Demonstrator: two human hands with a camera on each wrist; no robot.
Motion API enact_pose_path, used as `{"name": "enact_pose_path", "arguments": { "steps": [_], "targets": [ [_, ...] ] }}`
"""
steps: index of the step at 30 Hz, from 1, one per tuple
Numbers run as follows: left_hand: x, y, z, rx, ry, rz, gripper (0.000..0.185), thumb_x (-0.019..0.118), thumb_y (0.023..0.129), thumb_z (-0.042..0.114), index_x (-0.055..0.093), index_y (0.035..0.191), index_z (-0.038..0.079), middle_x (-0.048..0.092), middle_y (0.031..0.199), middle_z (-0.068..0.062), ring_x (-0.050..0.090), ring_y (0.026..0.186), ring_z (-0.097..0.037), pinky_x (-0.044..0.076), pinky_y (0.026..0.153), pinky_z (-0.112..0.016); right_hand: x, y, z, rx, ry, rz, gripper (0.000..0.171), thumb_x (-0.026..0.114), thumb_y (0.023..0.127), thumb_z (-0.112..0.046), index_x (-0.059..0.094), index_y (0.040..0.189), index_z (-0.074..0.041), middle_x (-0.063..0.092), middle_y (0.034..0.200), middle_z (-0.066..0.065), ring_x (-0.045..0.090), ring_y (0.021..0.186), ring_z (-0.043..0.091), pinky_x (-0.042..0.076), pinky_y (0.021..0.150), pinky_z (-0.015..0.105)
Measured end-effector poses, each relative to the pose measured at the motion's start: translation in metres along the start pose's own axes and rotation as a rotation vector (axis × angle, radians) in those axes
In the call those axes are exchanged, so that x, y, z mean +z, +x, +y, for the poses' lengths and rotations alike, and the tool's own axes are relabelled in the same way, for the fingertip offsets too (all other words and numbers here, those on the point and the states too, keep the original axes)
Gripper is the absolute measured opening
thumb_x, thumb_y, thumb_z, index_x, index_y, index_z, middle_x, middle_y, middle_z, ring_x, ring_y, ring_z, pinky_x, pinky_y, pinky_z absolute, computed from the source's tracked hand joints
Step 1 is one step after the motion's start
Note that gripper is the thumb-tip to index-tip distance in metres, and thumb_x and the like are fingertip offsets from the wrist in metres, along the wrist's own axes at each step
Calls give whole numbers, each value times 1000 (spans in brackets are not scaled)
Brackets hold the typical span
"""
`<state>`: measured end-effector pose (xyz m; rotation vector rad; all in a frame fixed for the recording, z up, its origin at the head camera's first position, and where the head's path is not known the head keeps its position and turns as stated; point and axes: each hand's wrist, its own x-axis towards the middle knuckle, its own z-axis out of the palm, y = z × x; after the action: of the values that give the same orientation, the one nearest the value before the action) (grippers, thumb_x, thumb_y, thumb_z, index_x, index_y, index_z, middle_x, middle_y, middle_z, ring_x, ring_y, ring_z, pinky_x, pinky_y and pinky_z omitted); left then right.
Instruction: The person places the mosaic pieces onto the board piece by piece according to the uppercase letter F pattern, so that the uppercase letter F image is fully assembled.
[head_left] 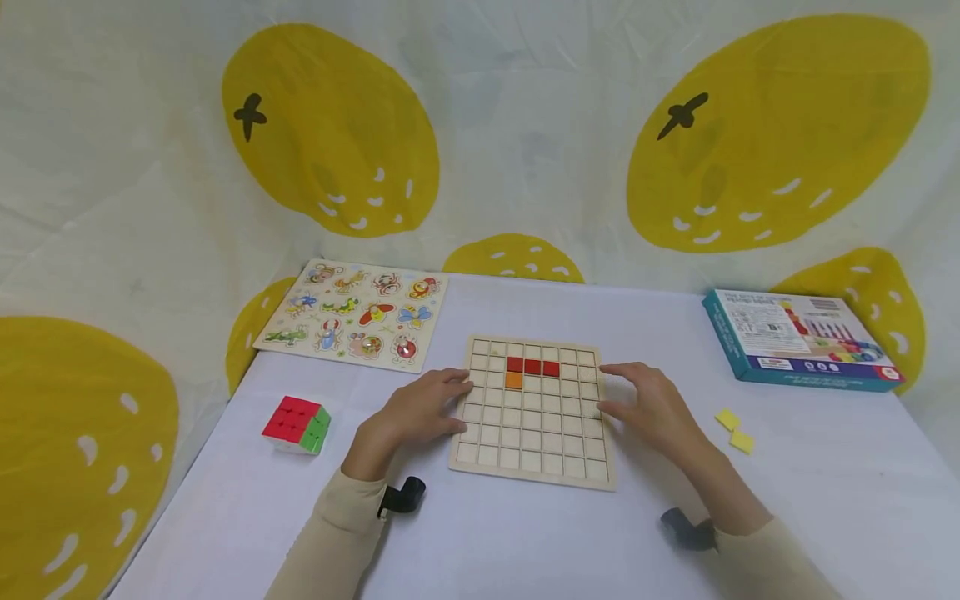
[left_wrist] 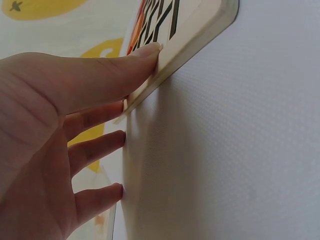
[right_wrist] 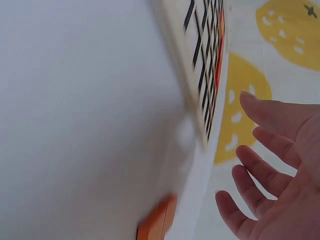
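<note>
from the head view, a wooden grid board (head_left: 534,412) lies flat on the white counter (head_left: 525,533) right in front of me. three red tiles (head_left: 532,366) sit in a row in its second line of cells, and one orange tile (head_left: 513,381) sits just under the leftmost red one. my left hand (head_left: 420,411) rests on the counter against the board's left edge, fingers straight and touching the frame. my right hand (head_left: 651,406) is at the board's right edge, fingers spread and relaxed, holding nothing; i cannot tell from here whether the fingertips touch the wood. off to the left stands a colour cube (head_left: 297,424), and behind it lies an insect peg puzzle (head_left: 352,312). to the right are two small yellow tiles (head_left: 733,430) near my right forearm, and a teal box (head_left: 798,337) well apart at the far right.

from the left wrist view, my left hand (left_wrist: 60,130) is flat and open, the thumb tip pressed against the side of the grid board (left_wrist: 190,45), the other fingers (left_wrist: 97,147) stretched out along the counter (left_wrist: 230,150) below it.

from the right wrist view, my right hand (right_wrist: 280,170) is open with the fingers (right_wrist: 265,112) apart and clear of the grid board (right_wrist: 200,65); a blurred orange piece (right_wrist: 157,222) shows at the bottom edge on the counter (right_wrist: 80,110).
</note>
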<state>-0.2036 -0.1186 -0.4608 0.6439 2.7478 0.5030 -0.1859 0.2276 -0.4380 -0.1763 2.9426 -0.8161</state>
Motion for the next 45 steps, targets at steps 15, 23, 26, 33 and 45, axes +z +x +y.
{"name": "enact_pose_path", "arguments": {
  "steps": [15, 23, 26, 33, 45],
  "targets": [
    [0, -2, 1, -6, -5, -24, 66, 77, 91, 31, 53, 150, 16, 40, 165, 2, 37, 154, -25, 40, 121, -50, -34, -21, 63, 225, -51, -146, 65, 78, 86, -50, 64, 132, -6, 67, 122, 23, 62, 99, 30, 54, 70, 27],
    [3, -2, 0, -5, -5, -22, 66, 76, 91, 33, 52, 151, 17, 38, 166, 3, 36, 155, -25, 38, 123, -49, -24, -18, 64, 230, -76, -179, 45, 80, 87, -34, 70, 119, -5, 72, 105, 16, 63, 90, 24, 54, 71, 31],
    [2, -2, 0, -8, -5, -20, 66, 76, 91, 32, 52, 150, 17, 39, 166, 3, 36, 154, -25, 38, 123, -49, -22, -17, 61, 228, -64, -184, 41, 79, 88, -28, 69, 120, -4, 71, 105, 16, 62, 91, 25, 56, 74, 32],
    [2, -3, 0, -7, -9, -20, 67, 77, 90, 33, 52, 150, 16, 39, 166, 2, 36, 154, -26, 39, 122, -50, -22, -15, 55, 226, -27, -203, 35, 78, 89, -19, 68, 117, -2, 69, 104, 16, 61, 88, 24, 57, 71, 30],
    [0, -4, 2, -10, -22, -14, 66, 77, 91, 30, 52, 150, 16, 39, 166, 2, 37, 154, -26, 38, 122, -50, -23, -17, 51, 202, 6, -130, 23, 80, 88, -24, 70, 103, -9, 69, 94, 10, 57, 86, 22, 50, 62, 25]
  ]
}}
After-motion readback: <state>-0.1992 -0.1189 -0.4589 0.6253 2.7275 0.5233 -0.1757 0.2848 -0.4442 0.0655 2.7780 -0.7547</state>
